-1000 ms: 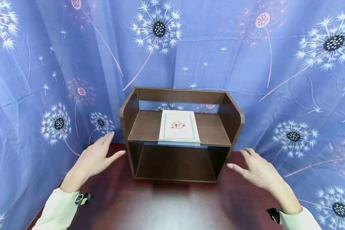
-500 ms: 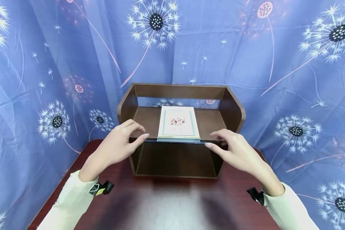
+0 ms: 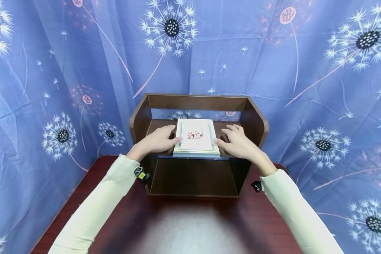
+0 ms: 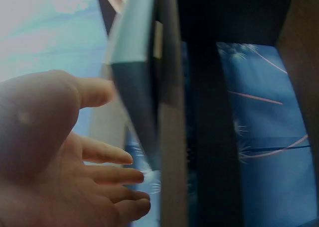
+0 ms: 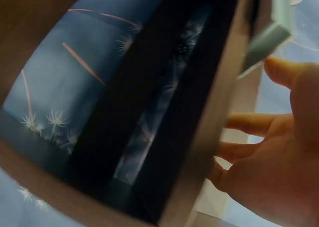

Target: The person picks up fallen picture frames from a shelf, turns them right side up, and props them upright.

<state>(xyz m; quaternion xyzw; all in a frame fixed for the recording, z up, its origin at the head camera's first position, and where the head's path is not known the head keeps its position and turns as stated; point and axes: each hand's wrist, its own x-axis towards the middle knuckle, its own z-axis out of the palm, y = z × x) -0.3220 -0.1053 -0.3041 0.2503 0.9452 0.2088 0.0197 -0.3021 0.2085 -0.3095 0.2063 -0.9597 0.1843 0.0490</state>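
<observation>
A book (image 3: 195,135) with a white cover, pale teal border and flower picture lies flat on the upper board of a dark brown two-tier shelf (image 3: 197,101), its front edge at the board's edge. To its left is my left hand (image 3: 158,140), palm down over the board, thumb tip right at the cover's side. My right hand (image 3: 238,143) mirrors it on the other side, its thumb by the book's right edge. Both wrist views show extended fingers (image 4: 107,174) under the level of the book's cover, alongside it. The book's front corner (image 5: 279,33) shows close to the right thumb.
The shelf's tall side panels (image 3: 256,123) stand just outside both hands. Under the upper board is an open lower compartment (image 3: 193,176). The shelf stands on a glossy red-brown table (image 3: 190,225). A blue dandelion-print curtain (image 3: 228,70) hangs behind and at the sides.
Both hands have moved inward and forward, from outside the shelf's sides, over its front edge, to either side of the book. The book has stayed where it was on the board.
</observation>
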